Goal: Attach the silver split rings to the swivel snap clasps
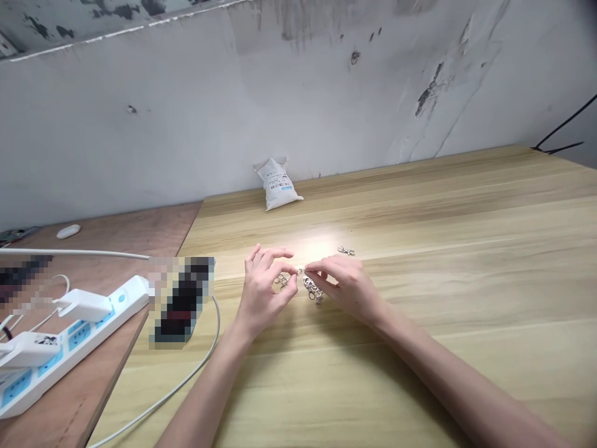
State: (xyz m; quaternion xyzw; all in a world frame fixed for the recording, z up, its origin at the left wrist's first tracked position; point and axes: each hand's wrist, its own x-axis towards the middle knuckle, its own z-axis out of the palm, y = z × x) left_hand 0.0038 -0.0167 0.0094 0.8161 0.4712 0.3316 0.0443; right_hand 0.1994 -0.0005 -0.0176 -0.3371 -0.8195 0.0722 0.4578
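Note:
My left hand and my right hand meet over the light wooden table. Between their pinched fingertips is a small metal ring. Under my right hand lies a small heap of metal rings and clasps. A few more rings lie by my left fingers. One metal clasp lies alone just beyond my right hand.
A small white bag leans against the grey wall at the table's far edge. To the left, a white power strip with plugs and a white cable sits on a darker brown table. A black cable runs at far right.

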